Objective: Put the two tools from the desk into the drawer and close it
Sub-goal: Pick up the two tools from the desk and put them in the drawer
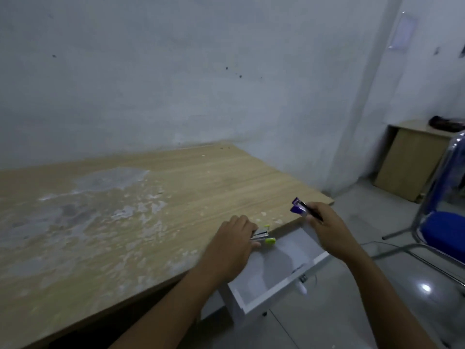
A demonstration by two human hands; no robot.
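Observation:
A white drawer (261, 294) stands pulled open below the front edge of the wooden desk (156, 187). My left hand (234, 241) rests at the desk's edge, shut on a small tool with lime-green handles (266, 236) and a metal middle. My right hand (324, 222) is raised just above the drawer's far corner and grips a tool with purple handles (298, 206) and a dark shaft. The drawer's pale floor looks bare where it shows.
The desk top has worn, whitish patches. A blue chair with a chrome frame (442, 230) stands to the right. A low wooden cabinet (410, 162) sits against the far wall. The floor is glossy grey tile.

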